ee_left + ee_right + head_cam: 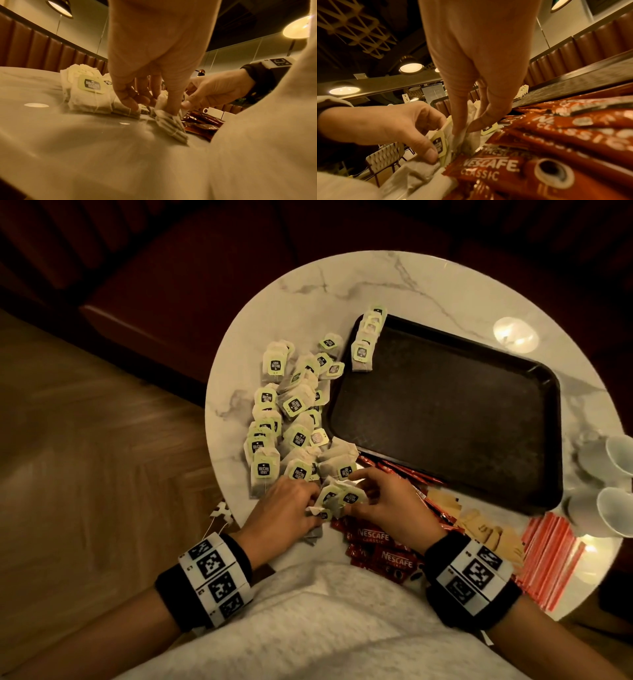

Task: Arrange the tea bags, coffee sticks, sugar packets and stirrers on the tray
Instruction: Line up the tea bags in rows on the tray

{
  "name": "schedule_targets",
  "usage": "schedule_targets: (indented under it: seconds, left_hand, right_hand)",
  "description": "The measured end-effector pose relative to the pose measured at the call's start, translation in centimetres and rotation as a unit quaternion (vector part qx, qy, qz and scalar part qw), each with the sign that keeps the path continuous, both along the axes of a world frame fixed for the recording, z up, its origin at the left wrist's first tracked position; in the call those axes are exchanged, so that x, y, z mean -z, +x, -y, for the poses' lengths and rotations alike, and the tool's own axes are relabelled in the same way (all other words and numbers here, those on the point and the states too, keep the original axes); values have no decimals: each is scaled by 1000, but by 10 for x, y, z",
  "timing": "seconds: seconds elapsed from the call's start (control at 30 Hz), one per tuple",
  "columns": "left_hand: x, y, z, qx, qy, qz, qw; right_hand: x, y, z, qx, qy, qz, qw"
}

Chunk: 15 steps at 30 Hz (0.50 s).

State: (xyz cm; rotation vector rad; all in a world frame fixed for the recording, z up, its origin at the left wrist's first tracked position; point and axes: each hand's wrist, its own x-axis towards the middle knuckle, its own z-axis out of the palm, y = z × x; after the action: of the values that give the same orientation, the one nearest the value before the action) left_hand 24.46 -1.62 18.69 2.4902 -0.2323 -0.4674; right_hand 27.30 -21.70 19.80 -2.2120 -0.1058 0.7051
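A small bundle of tea bags (337, 498) is being gathered between both hands at the near edge of the surface (424, 285); the left hand (286, 513) and the right hand (387, 505) are each being closed on it, with the fingers (476, 125) of the right pinching the paper from above, as the right wrist view shows. The step in hand is judged to be the collecting of tea bags for the tray (445, 412), which is lying beyond the fingers and to their right. One overlapping row of about six bags (366, 340) is already standing at its far left corner. The next move is judged to call for squaring the bundle and carrying it there. The loose tea bags (291, 412) beyond the left fingers number some thirty; an exact count cannot be made. The coffee sticks (383, 553), sugar packets (486, 529) and stirrers (551, 556), near the right hand, are too overlapped to be counted. One tray is being used.
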Motion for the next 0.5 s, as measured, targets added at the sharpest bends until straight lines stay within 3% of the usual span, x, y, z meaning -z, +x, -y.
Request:
schedule_targets:
  seconds: [0.2, 0.33, 0.5]
  left_hand:
    - [-16, 8, -5, -52, -99, -1, 994]
    - [-25, 12, -12, -80, -183, -9, 980]
    - [-35, 21, -13, -160, -310, -62, 935]
  right_hand:
    - [-8, -1, -8, -59, 53, 13, 997]
    - [-14, 5, -7, -16, 111, -6, 994]
    - [-30, 16, -5, 37, 192, -47, 980]
